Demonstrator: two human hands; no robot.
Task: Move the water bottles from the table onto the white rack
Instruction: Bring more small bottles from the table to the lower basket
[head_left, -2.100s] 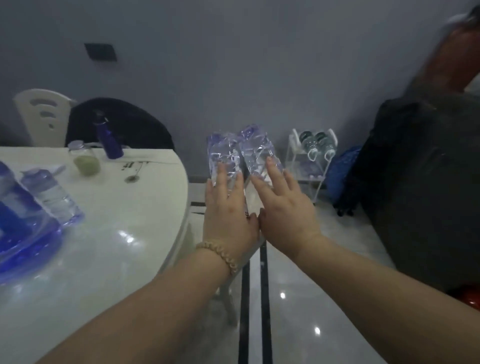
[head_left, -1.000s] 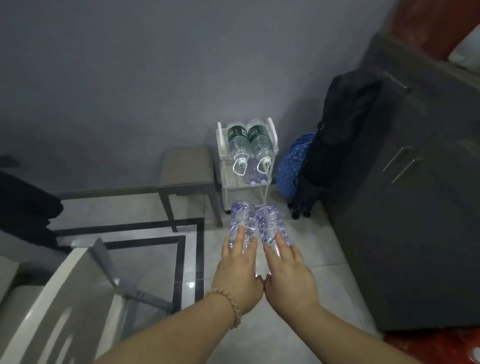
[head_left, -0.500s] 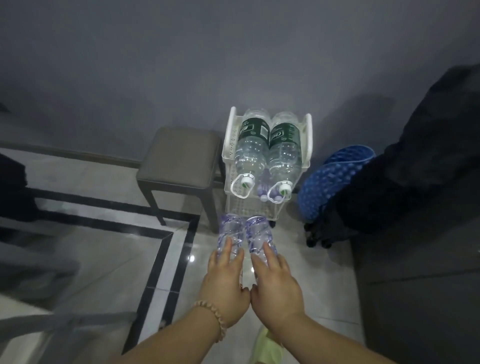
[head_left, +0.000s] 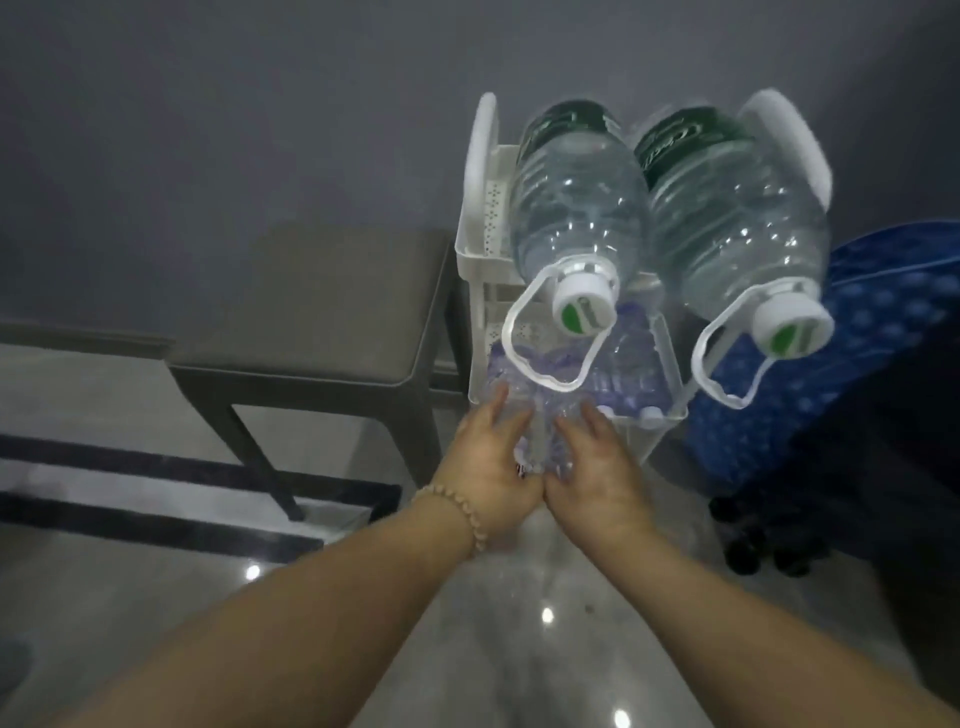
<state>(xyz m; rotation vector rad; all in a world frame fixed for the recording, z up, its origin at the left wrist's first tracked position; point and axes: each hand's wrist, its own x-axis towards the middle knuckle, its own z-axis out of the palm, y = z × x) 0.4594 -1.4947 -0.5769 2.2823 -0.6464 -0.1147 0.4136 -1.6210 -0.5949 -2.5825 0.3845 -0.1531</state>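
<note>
My left hand (head_left: 488, 467) and my right hand (head_left: 597, 467) each grip a small clear water bottle, held side by side. The left bottle (head_left: 506, 382) and the right bottle (head_left: 563, 418) point forward into the front of the white rack's (head_left: 475, 249) middle shelf, under the top tier. Several small bottles (head_left: 623, 374) with a purplish tint lie on that shelf. Two large clear bottles with green labels, white caps and loop handles, one on the left (head_left: 576, 208) and one on the right (head_left: 727, 223), lie on the rack's top tier.
A grey stool (head_left: 322, 312) stands right beside the rack on the left. A blue dotted bag (head_left: 857, 353) and dark wheels (head_left: 753, 545) sit to the right. The grey wall is close behind. Glossy tiled floor (head_left: 156, 571) with dark stripes lies below.
I have walked from the table to the rack and bent close. Both hands have carried the two small bottles forward, from in front of the rack to its middle shelf.
</note>
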